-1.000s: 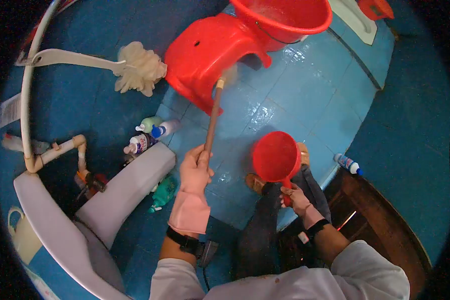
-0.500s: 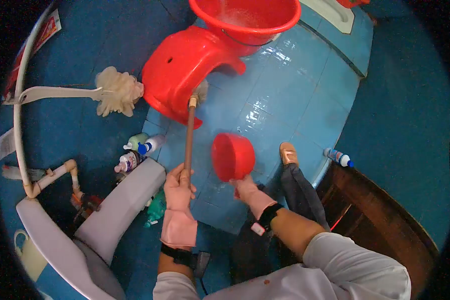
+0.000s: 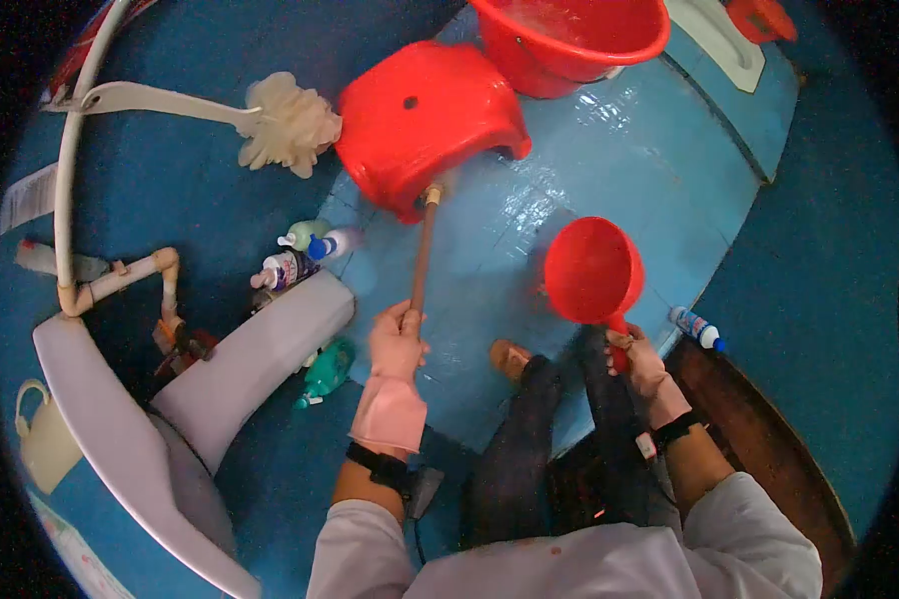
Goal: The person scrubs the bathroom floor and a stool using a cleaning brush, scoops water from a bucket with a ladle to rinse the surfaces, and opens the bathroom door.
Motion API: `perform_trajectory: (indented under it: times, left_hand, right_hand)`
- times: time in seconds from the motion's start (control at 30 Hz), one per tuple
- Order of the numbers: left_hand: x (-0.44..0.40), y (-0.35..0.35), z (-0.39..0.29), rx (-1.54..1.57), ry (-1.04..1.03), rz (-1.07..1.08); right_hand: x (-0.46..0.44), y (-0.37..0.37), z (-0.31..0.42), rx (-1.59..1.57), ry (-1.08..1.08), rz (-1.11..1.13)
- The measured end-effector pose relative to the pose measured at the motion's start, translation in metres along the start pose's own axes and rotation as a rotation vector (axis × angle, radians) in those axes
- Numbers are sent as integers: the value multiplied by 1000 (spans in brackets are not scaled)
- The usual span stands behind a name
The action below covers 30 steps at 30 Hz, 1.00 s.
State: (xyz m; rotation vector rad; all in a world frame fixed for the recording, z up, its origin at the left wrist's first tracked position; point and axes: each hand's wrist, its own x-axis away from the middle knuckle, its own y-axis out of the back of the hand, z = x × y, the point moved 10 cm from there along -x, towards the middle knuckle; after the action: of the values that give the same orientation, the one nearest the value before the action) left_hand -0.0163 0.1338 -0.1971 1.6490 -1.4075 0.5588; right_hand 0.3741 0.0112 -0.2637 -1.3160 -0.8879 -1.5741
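Note:
My left hand (image 3: 398,344), in a pink rubber glove, is closed around the brown stick handle of a brush (image 3: 425,255). The brush head is mostly hidden at the near edge of a red plastic stool (image 3: 425,115) lying on its side. On the right, my right hand (image 3: 641,361), also gloved in pink, grips the handle of a red plastic dipper (image 3: 594,270). The dipper's round mouth faces up toward me; I cannot tell if it holds water. Beyond the stool stands a red bucket (image 3: 569,70) with liquid inside.
A pedestal sink (image 3: 255,369) is at the left, with several bottles (image 3: 288,270) and a green bottle (image 3: 328,369) beside it. A bath puff (image 3: 288,125) hangs near a white pipe (image 3: 68,190). Wet blue tiles (image 3: 499,250) shine. Another bottle (image 3: 697,327) lies right.
My right hand has moved right with the dipper, whose mouth has turned more upward. My left hand keeps hold of the brush at the stool. The whole view has shifted.

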Motion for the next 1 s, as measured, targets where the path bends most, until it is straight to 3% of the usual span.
perform_trajectory:
  times: [0.17, 0.23, 0.27, 0.33, 0.4, 0.53, 0.63, 0.7, 0.73, 0.8, 0.87, 1.0]
  left_hand:
    - [-1, -1, 3, 27, 0, -19]
    - [0, -1, 2, 26, 3, -31]
    - [0, -1, 2, 22, 4, -32]
    - [0, -1, 1, 12, 7, -35]
    - [3, -1, -4, 3, -1, -48]
    - [3, 2, -10, -48, -11, -37]
    - [4, 2, -13, -43, -12, -35]
    - [1, 2, -12, -40, -22, -21]
    - [-1, 1, -12, -34, -27, -14]
    - [0, 1, -13, -31, -27, 1]
    - [0, 0, -14, -22, -24, -2]
    - [-4, -1, -5, 51, -17, -18]
  right_hand:
    - [-10, -8, -29, 174, 21, -170]
    - [-18, -24, -46, 429, 47, -324]
    - [-31, -52, -42, 444, 321, -214]
    - [-9, -111, -40, 522, 144, -187]
    - [-67, -151, -68, 723, 314, -181]
    - [-75, -206, -74, 723, 149, -275]
    - [-80, -216, -66, 582, 300, 46]
    - [-59, -195, -48, 175, 98, 210]
    - [-22, -182, -32, -146, -188, 199]
    - [1, -154, 0, -215, -141, 325]
    - [2, -105, 4, -202, -159, 215]
    - [22, -41, 27, -263, -68, 234]
